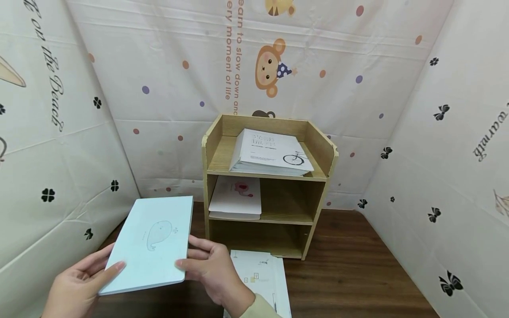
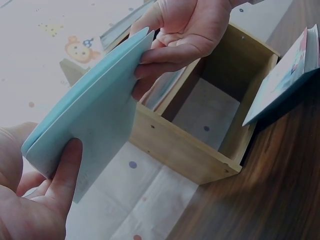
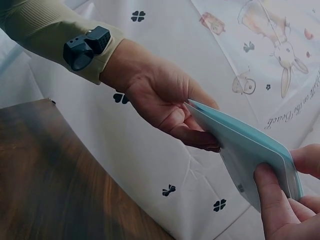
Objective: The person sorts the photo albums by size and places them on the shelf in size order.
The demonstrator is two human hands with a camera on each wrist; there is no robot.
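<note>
A light blue notebook [image 1: 139, 247] with a whale drawing on its cover is held up in front of the shelf's left side. My left hand [image 1: 81, 280] grips its lower left edge, thumb on the cover and fingers beneath. At the right edge my right hand [image 1: 214, 267] pinches it, thumb on top. In the left wrist view the blue notebook [image 2: 95, 107] appears edge-on between both hands, its covers slightly parted at one end. White books [image 1: 260, 274] lie on the table beside my right hand, partly hidden by it.
A three-level wooden shelf [image 1: 263, 221] stands at the back. Its top holds a thick stack of white books [image 1: 274, 152]; the middle level holds white notebooks with a pink elephant [image 1: 234, 196]. Brown wood-grain table [image 1: 342, 265] extends right. Patterned white cloth [image 1: 159, 110] surrounds the space.
</note>
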